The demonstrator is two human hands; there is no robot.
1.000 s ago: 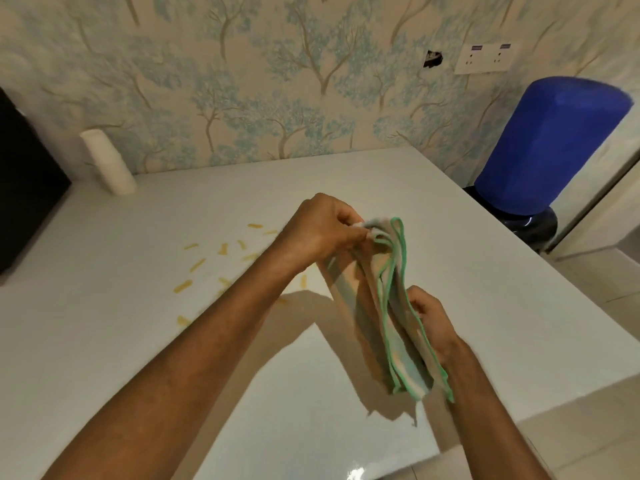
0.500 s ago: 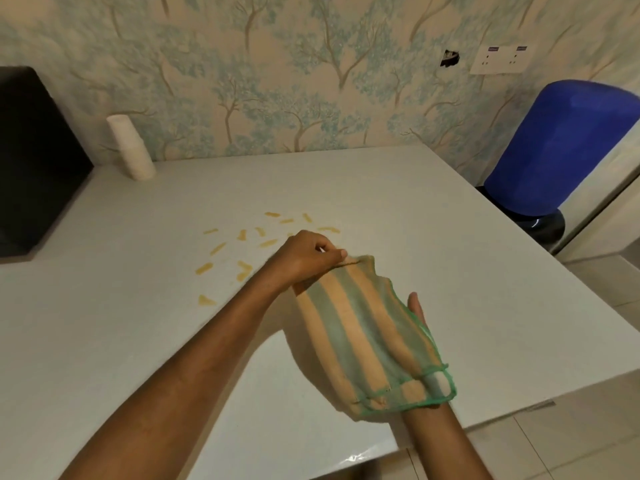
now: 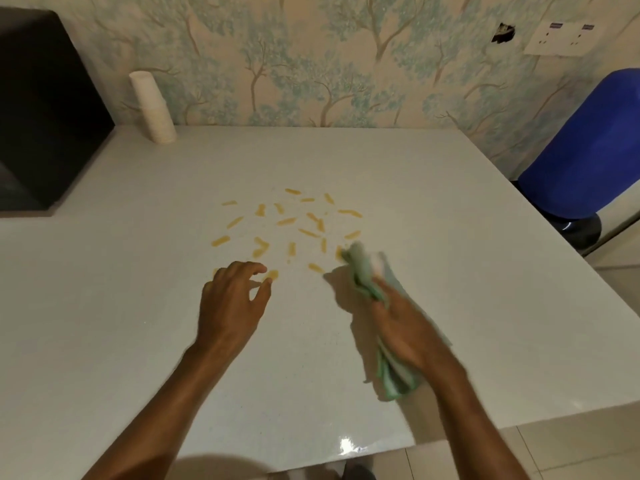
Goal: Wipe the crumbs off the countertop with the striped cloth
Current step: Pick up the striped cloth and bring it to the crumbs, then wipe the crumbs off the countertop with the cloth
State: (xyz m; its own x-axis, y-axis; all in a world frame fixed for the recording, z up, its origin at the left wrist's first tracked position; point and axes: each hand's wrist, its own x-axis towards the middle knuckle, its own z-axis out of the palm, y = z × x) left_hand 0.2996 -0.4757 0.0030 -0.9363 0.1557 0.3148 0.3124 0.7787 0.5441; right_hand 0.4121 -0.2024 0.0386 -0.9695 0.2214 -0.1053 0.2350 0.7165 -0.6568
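Observation:
Several yellow crumbs point(image 3: 288, 221) lie scattered across the middle of the white countertop point(image 3: 138, 306). My right hand point(image 3: 405, 329) grips the bunched striped cloth point(image 3: 363, 271), green-edged, low over the counter at the right edge of the crumbs; the cloth's tip reaches the nearest crumbs and its tail hangs below my palm. My left hand point(image 3: 232, 303) hovers just short of the crumbs with fingers apart and curled, holding nothing. The cloth is blurred by motion.
A stack of white cups point(image 3: 152, 109) stands at the back by the wallpapered wall. A black appliance point(image 3: 41, 109) fills the back left corner. A blue water bottle point(image 3: 585, 147) stands off the counter's right edge. Tiled floor lies beyond the front edge.
My left hand has let go of the cloth and moved left toward the crumbs. My right hand has bunched the cloth and carried it forward and down to the crumbs' right edge.

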